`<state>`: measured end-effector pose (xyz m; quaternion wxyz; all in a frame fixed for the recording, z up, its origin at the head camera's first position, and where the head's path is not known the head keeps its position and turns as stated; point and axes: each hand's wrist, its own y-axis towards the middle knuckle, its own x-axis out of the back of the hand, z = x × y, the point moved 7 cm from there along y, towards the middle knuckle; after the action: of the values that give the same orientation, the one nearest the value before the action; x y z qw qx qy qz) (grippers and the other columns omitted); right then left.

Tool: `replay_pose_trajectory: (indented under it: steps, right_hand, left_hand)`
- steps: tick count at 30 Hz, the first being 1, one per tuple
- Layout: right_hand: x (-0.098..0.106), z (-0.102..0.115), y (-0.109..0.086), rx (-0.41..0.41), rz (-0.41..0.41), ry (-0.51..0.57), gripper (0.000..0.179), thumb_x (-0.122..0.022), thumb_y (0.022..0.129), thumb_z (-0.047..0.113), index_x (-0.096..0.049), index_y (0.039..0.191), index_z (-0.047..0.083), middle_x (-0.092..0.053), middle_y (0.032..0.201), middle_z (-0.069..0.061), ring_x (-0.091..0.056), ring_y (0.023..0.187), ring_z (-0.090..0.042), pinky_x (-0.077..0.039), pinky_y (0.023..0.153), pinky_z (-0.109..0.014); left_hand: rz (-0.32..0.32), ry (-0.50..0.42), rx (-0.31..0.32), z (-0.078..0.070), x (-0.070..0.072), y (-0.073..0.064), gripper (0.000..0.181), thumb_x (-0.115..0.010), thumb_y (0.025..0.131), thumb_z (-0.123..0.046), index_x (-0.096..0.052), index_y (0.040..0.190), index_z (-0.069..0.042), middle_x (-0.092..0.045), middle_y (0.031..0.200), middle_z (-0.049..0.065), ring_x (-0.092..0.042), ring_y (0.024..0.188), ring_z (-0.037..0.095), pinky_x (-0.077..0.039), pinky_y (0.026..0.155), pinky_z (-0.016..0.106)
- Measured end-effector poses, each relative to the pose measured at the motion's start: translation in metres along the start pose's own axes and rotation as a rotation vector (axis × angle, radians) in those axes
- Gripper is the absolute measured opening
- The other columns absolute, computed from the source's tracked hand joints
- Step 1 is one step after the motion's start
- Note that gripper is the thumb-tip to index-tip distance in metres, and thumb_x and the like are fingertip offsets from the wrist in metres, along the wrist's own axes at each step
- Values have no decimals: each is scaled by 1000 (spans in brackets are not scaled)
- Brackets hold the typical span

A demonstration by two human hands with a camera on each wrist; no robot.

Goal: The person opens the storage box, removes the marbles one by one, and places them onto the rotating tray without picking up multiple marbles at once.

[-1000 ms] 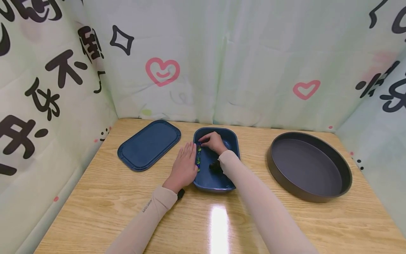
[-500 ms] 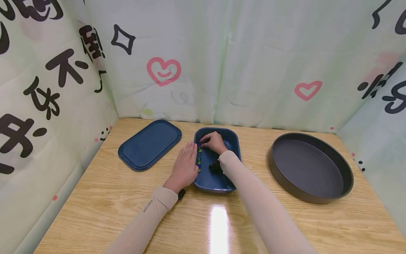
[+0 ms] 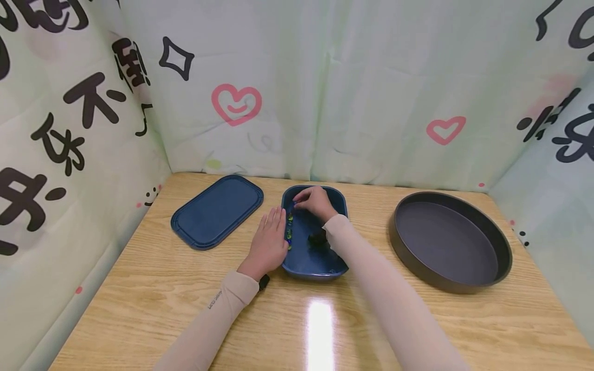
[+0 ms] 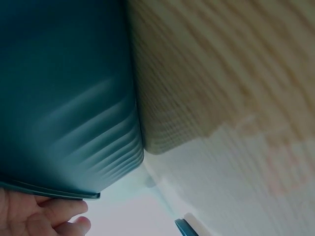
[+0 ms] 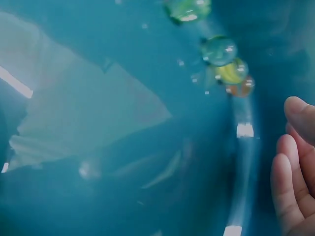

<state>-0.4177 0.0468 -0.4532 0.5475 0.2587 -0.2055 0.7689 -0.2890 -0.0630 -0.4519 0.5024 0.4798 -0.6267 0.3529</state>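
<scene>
A deep blue rectangular tub [image 3: 315,268] stands mid-table. Along its left inner side runs a row of small glass marbles [image 3: 290,234]; green, teal, yellow and orange ones [image 5: 220,50] show in the right wrist view. My left hand [image 3: 266,242] lies flat along the tub's left rim, fingers straight; its fingertips show below that rim in the left wrist view. Inside the tub's far left corner, my right hand [image 3: 317,203] pinches a small bluish marble [image 3: 295,203] between thumb and fingertips, past the row's far end. The right wrist view shows only part of its fingers [image 5: 283,182].
A flat blue lid [image 3: 218,212] lies on the wooden table [image 3: 223,335] to the left of the tub. At the right stands a large round dark pan [image 3: 450,242]. Printed curtains [image 3: 371,93] enclose the back and both sides.
My right hand has lifted slightly away from the row's far end, towards the tub's far side, with the bluish marble at its fingertips. The left hand stays on the rim.
</scene>
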Motion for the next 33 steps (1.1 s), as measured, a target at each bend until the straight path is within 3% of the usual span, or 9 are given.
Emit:
replay_pose_trajectory:
  steps: [9, 20, 28, 33]
  right_hand:
    - [20, 17, -9, 16, 8, 44, 19, -72, 82, 12, -74, 98, 4, -71, 100, -15, -66, 91, -25, -54, 87, -36]
    - [52, 46, -28, 107, -9, 101, 22, -73, 81, 14, -73, 100, 4, -71, 97, -15, -65, 84, -21, -55, 79, -30]
    - [79, 63, -50, 165, -11, 122, 26, -71, 83, 17, -71, 104, 3, -69, 102, -17, -66, 88, -22, -55, 83, -33]
    - [102, 65, -65, 187, -29, 136, 29, -70, 84, 18, -69, 108, 1, -69, 103, -14, -65, 87, -13, -54, 80, -24]
  left_hand:
    - [3, -1, 9, 1, 1, -1, 69, -48, 95, -23, -14, 149, 1, -14, 158, 15, -11, 147, 29, -10, 120, 45]
    - [7, -5, 16, 2, 0, -1, 68, -45, 95, -22, -12, 150, 1, -12, 158, 15, -9, 148, 28, -7, 121, 44]
    - [-5, -20, 12, 0, 1, -1, 67, -45, 95, -20, -13, 150, 1, -14, 158, 15, -10, 147, 28, -9, 121, 44]
    - [-2, -21, 8, -1, 2, -2, 66, -44, 95, -20, -13, 150, 1, -13, 158, 15, -10, 147, 29, -8, 121, 45]
